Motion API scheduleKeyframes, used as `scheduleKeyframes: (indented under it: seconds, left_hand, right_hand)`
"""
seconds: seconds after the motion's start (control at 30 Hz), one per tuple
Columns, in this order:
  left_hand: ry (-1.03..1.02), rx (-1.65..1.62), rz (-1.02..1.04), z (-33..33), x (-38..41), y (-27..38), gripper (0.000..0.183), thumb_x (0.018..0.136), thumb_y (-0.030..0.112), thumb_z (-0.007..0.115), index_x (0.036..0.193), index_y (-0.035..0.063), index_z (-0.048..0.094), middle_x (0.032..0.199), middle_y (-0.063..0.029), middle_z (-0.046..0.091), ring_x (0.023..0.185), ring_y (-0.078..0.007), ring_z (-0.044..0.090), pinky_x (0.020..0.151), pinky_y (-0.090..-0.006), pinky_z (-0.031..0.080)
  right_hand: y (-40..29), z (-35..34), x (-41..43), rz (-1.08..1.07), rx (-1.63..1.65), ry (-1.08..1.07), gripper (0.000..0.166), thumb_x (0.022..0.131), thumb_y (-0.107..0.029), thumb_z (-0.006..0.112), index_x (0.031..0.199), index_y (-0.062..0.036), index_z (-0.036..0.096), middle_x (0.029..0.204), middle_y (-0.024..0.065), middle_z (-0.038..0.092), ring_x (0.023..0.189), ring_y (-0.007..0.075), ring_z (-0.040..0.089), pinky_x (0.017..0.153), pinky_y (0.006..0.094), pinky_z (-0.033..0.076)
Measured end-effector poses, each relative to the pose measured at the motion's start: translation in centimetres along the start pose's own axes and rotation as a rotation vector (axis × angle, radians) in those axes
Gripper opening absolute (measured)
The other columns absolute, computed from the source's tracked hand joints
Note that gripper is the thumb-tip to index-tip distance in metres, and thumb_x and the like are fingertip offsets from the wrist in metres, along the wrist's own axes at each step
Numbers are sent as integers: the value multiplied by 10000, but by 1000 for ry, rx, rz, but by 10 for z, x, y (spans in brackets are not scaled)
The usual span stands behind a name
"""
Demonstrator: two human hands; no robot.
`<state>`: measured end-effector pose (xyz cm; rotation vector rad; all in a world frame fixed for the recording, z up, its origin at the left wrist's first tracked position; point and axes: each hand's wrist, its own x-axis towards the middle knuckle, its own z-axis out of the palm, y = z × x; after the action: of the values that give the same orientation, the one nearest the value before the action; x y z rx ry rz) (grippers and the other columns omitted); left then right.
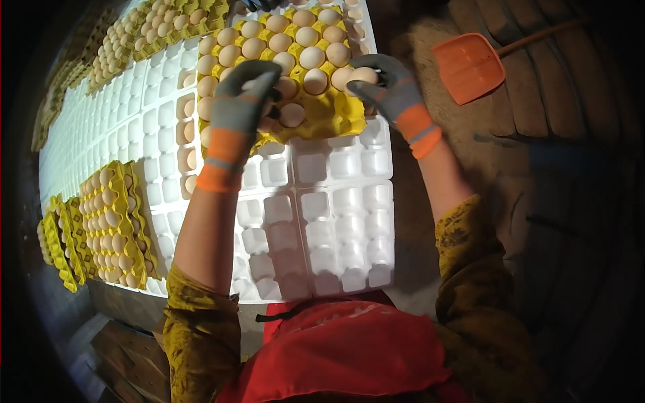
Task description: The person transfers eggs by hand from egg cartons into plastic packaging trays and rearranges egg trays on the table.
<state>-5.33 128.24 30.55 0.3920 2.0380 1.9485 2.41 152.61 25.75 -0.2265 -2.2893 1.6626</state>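
Note:
A yellow egg tray (pixel 335 113) full of brown eggs lies on white moulded foam trays (pixel 347 224); several of its near-right cups hold no egg. My right hand (pixel 395 88), in a grey and orange glove, grips an egg (pixel 364 76) between thumb and fingers at the tray's right edge. Over the tray's near-left part, my gloved left hand (pixel 239 98) curls its fingers down among the eggs. A pale shape shows inside its curl, but the hand's own back hides what it grips. Close to the left fingertips sits another egg (pixel 292 115).
Stacked yellow trays of eggs (pixel 108 221) stand at the left edge of the foam, with more egg trays (pixel 171 22) at the far left. Single eggs (pixel 189 132) sit in a foam row. An orange shovel (pixel 471 68) lies right, by stacked sacks (pixel 539 90). Another gloved hand shows at the top.

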Motion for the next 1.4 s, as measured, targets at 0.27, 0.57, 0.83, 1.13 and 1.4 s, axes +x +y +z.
scheduleKeyframes:
  seconds: [0.27, 0.57, 0.83, 1.13, 1.4]
  left_hand:
    - [131, 715, 174, -10, -3, -11, 338, 856, 116, 722, 1191, 85, 706, 1149, -82, 676, 991, -256, 687, 845, -334, 544]
    - [-382, 1498, 404, 6, -20, -9, 412, 837, 193, 743, 1235, 140, 655, 1023, -79, 632, 939, -268, 617, 718, -411, 531]
    - [-1, -236, -350, -40, -63, -4, 323, 973, 226, 652, 1188, -15, 647, 936, -66, 666, 710, -157, 611, 658, -312, 542]
    - [-26, -645, -421, -48, -112, -10, 320, 1091, 249, 409, 1338, 82, 526, 961, -40, 588, 722, -102, 531, 592, -232, 431]
    - [-34, -822, -587, -69, -139, -23, 489, 1071, 466, 408, 1311, 66, 555, 816, -32, 579, 638, -123, 524, 552, -264, 422]
  right_hand:
    - [-24, -6, -19, 96, 349, -98, 323, 878, -25, 727, 1185, 10, 634, 1154, 80, 650, 1007, 171, 642, 882, 306, 577]
    - [-22, 23, 7, -83, -828, -142, 503, 796, -181, 793, 1276, -169, 644, 1243, 170, 589, 1152, 353, 596, 964, 412, 520]
    - [-12, 14, -27, -19, -252, 18, 536, 799, -58, 779, 1306, -139, 626, 1254, 119, 580, 1066, 230, 646, 903, 342, 551]
    - [-6, 0, -3, -238, -529, 14, 397, 857, -290, 764, 1220, -156, 672, 1152, 112, 653, 954, 250, 663, 814, 359, 560]
    - [-69, 54, -104, 608, 967, -250, 527, 1088, -415, 398, 1422, -18, 490, 1237, 163, 668, 848, 166, 670, 684, 300, 571]
